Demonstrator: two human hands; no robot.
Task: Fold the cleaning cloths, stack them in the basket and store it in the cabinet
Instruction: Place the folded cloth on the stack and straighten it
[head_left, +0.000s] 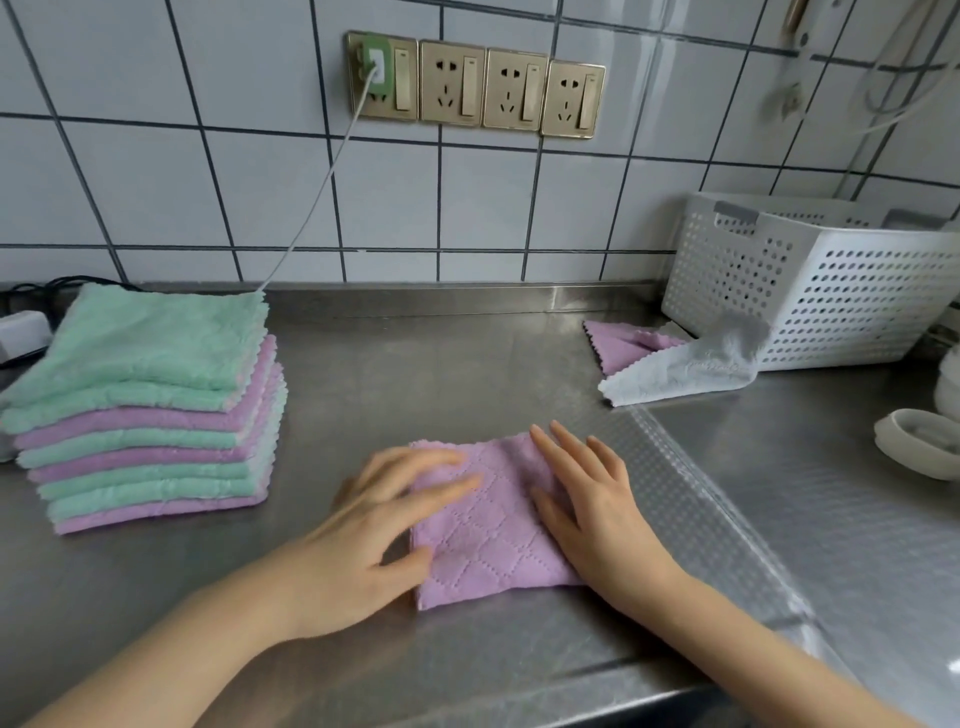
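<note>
**Folded purple cloth held flat under both hands on the steel counter**

The left hand (374, 525) lies with fingers extended and slightly spread, its fingertips (457, 486) resting on the left edge of a folded purple cleaning cloth (488, 540); it grasps nothing. The right hand (587, 504) lies flat, fingers straight, along the cloth's right edge, pressing rather than gripping. The cloth sits on the stainless-steel counter (415, 374), near its front edge and between the two hands. It appears to be quilted microfibre: light, soft and limp, likely to spring open unless the fold is kept pressed, and probably prone to sliding on the smooth steel. A sensible hold would be a pinch through all layers at the folded edge or at two corners. To the left stands a stack of green and purple cloths (150, 415). To the right, a crumpled purple cloth (623, 345) and a grey-white cloth (691, 374) lie against the white perforated basket (831, 291), which stands at the tiled wall (467, 208) well apart from the hands. No cabinet is in view.
</note>
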